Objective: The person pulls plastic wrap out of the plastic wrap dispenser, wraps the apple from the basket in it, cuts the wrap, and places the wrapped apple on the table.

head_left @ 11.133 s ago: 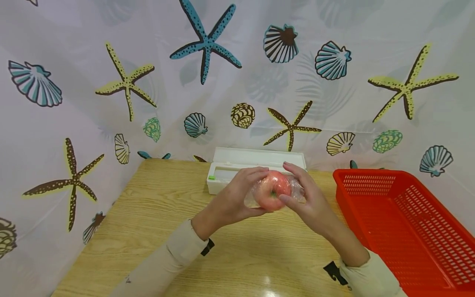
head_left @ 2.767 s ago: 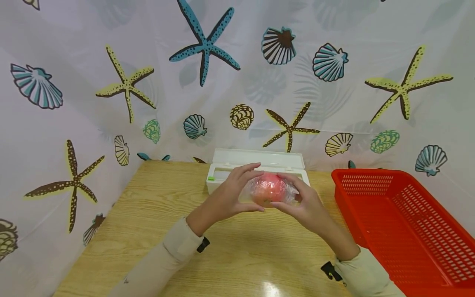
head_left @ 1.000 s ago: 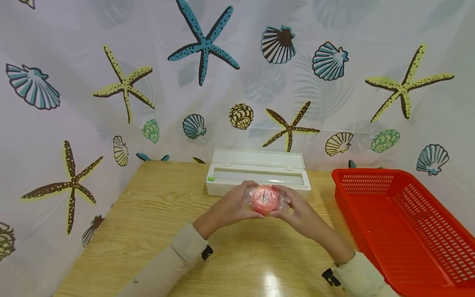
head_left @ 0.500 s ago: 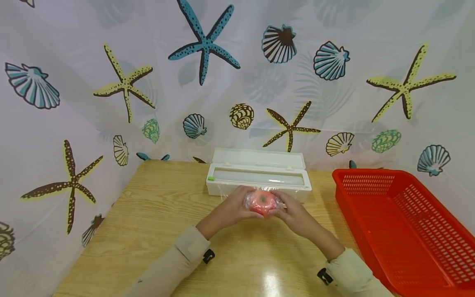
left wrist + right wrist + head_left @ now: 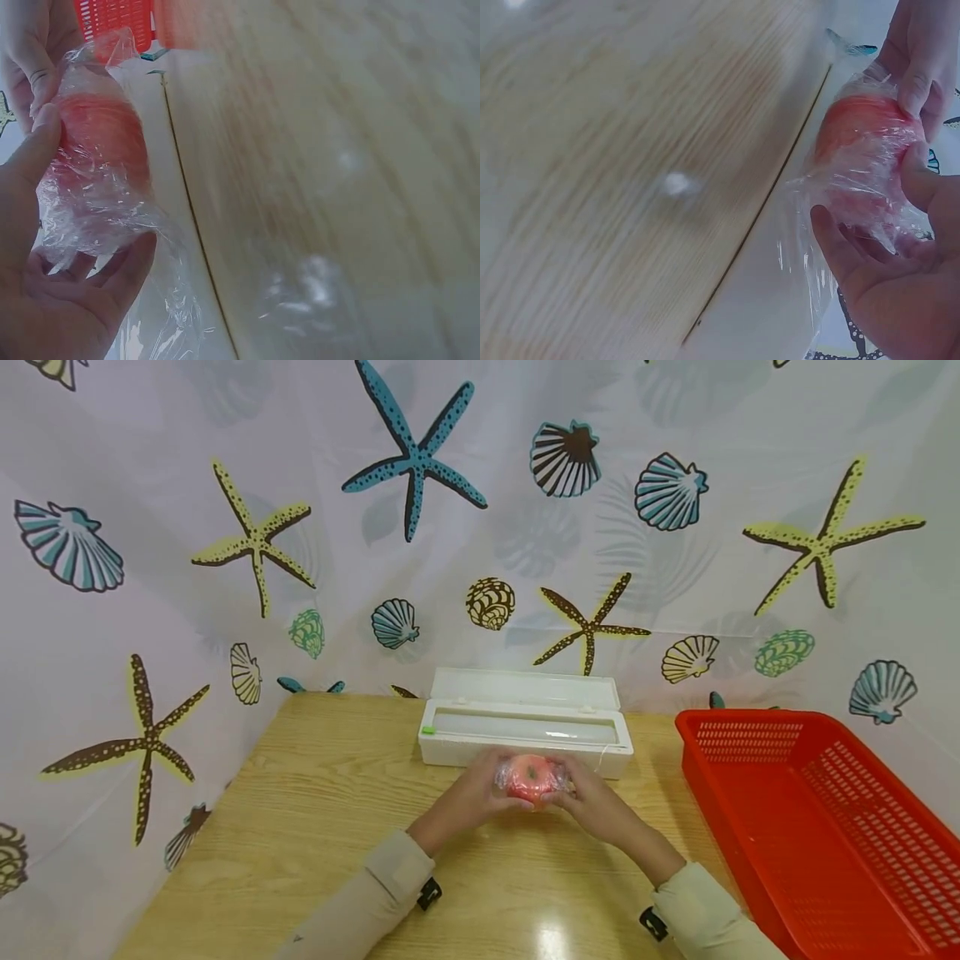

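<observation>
A red apple (image 5: 531,779) wrapped in clear plastic wrap (image 5: 97,214) is held between both hands, in front of the white box. My left hand (image 5: 471,792) grips its left side, with the thumb on the near face and the fingers curled round behind. From the other side my right hand (image 5: 596,800) holds it the same way; both thumbs lie on the near face. The stem end shows on top in the head view. Crinkled film bunches at the apple's sides, and a loose sheet trails from it in both wrist views.
Behind the hands stands a long white plastic wrap dispenser box (image 5: 517,752), its lid (image 5: 525,687) raised and a roll inside. At the right is a red slotted plastic basket (image 5: 810,827). A patterned curtain (image 5: 480,543) backs the wooden table (image 5: 337,777).
Both hands have lowered the wrapped apple towards the table, below the dispenser's opening, and turned it so the stem end shows on top. More film covers it than in the earliest frame.
</observation>
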Demonstrator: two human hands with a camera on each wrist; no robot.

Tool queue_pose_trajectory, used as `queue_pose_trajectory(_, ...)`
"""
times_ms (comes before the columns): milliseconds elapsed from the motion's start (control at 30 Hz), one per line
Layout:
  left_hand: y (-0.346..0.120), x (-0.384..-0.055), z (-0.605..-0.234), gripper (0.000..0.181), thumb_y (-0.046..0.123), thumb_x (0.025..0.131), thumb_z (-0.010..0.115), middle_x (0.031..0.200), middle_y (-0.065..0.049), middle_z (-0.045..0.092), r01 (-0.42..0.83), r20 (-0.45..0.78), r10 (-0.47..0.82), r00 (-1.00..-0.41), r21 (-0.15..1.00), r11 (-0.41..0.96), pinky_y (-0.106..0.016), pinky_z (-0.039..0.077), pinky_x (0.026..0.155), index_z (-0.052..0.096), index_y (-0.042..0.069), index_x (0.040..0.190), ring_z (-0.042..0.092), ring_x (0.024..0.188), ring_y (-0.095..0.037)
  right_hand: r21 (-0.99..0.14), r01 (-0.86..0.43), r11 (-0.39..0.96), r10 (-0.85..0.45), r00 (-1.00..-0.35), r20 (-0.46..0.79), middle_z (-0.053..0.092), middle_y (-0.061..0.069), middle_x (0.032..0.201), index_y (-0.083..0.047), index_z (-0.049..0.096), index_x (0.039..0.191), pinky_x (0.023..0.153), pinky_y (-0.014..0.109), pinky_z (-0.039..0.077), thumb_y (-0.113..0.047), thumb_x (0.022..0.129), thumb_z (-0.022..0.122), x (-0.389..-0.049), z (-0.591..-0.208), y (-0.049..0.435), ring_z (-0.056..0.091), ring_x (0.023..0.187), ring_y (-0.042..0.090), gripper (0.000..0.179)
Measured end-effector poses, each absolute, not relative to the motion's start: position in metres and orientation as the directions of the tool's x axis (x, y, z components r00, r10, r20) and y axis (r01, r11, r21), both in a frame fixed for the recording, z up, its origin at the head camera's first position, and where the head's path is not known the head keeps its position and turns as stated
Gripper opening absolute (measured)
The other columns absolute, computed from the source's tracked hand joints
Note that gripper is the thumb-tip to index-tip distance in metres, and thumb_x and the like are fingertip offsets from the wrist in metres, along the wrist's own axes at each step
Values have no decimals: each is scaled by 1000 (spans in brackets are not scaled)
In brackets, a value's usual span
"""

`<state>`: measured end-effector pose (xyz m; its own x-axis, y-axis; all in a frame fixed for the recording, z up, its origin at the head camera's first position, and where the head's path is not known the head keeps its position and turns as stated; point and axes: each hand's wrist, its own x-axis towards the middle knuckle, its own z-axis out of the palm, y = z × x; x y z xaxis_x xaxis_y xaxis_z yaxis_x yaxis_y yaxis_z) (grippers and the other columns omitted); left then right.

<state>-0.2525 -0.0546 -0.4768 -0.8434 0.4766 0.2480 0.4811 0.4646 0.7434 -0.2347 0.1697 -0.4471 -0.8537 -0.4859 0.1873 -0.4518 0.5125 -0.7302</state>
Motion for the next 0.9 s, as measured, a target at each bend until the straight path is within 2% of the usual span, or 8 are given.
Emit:
queue_pose_trajectory(100,-53,-255,-481,75,44,73,74,127,7,42,490,252,483,-839,737,466,-28,39,98,38,20,134,42,118,-7,-746,-442,498,-485,-855,183,48,13,127,-4,39,134,87,41,48,-16,84,69,-238,-452,169,49,113,27,59)
queue_pose_trajectory(267,-48,-259,-484,76,35,72,78,127,9,42,489,247,485,-839,732,474,-28,38,99,37,21,134,41,118,-5,-688,-490,536,-481,-846,229,52,14,119,-1,43,129,83,42,48,-12,77,76,-242,-452,167,52,106,26,62)
queue_pose_trajectory(367,-44,-261,-486,77,33,73,77,127,11,41,493,238,499,-833,728,477,-28,38,99,34,22,136,41,118,-4,-679,-475,560,-458,-860,224,53,13,116,0,43,127,83,43,48,-8,74,79,-244,-451,170,52,104,26,64)
queue_pose_trajectory(533,-48,-259,-482,76,28,77,76,131,10,38,499,227,519,-824,724,476,-28,36,101,31,21,138,37,121,-4,-674,-485,558,-472,-853,224,52,14,117,1,43,128,87,46,45,-7,75,77,-247,-452,171,51,106,28,64)
queue_pose_trajectory(667,-58,-253,-473,71,27,80,73,134,4,37,483,186,514,-837,693,535,-29,34,102,34,17,139,36,123,-8,-609,-524,596,-489,-838,242,51,15,120,-1,47,127,95,49,40,-9,75,77,-246,-451,168,48,113,30,60)
queue_pose_trajectory(800,-69,-247,-467,65,34,84,68,137,0,35,441,142,483,-864,677,589,-32,35,102,37,16,139,37,124,-11,-507,-535,676,-484,-841,241,53,15,117,-2,54,121,90,49,43,-15,77,76,-242,-443,162,50,110,32,50)
queue_pose_trajectory(900,-78,-248,-464,57,35,88,63,136,-2,39,435,185,426,-886,651,622,-34,38,100,41,15,136,39,124,-14,-453,-533,715,-484,-844,230,55,16,113,-2,57,117,85,49,46,-22,82,72,-240,-434,156,52,105,33,43)
